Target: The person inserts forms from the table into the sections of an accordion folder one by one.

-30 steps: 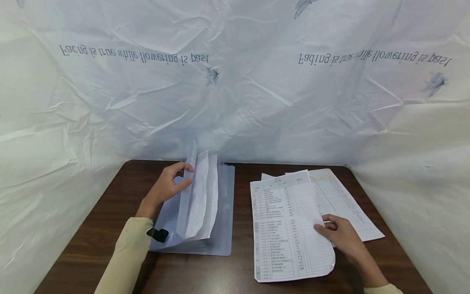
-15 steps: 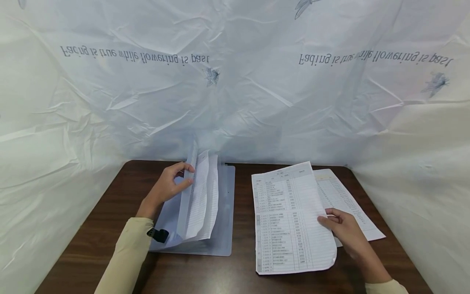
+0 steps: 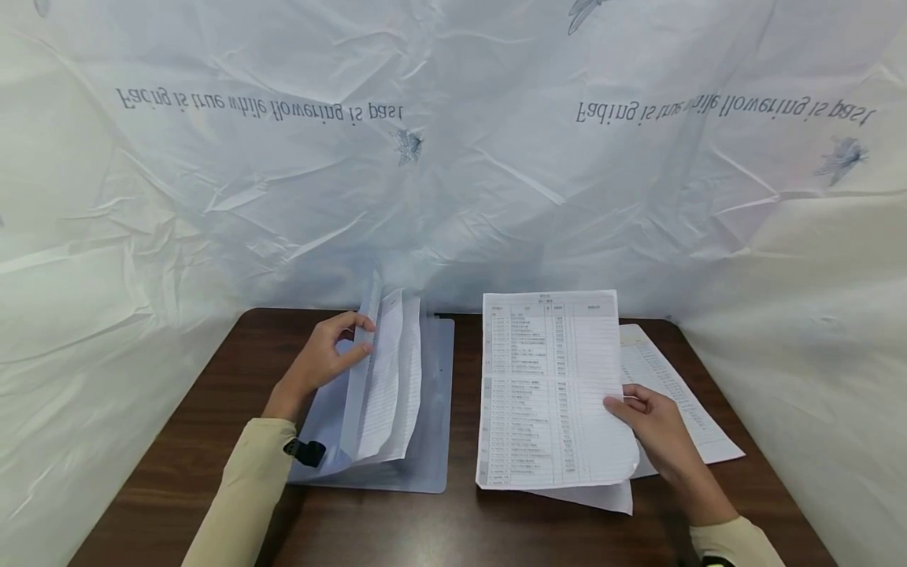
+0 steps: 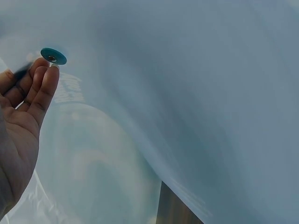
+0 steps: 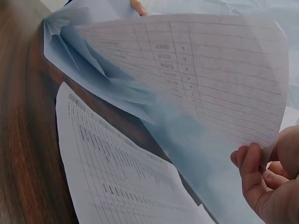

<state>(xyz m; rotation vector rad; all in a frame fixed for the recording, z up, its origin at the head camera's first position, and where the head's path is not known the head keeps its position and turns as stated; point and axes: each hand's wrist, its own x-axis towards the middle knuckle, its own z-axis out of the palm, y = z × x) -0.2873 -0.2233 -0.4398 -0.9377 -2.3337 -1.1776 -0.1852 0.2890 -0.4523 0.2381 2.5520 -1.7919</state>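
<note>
Soft light leaves faint glare on the table (image 3: 418, 539). The left wrist view is dim, the folder (image 4: 201, 88) blurred.

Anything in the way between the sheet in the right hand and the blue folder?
Nothing visible before the folder: in the head view only a strip of brown table separates it from the sheet. Further in, papers stand right of the flap that the left hand holds up.

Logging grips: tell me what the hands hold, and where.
The right hand pinches the printed sheet by its right edge; the left hand holds the blue folder's cover by its raised edge.
</note>
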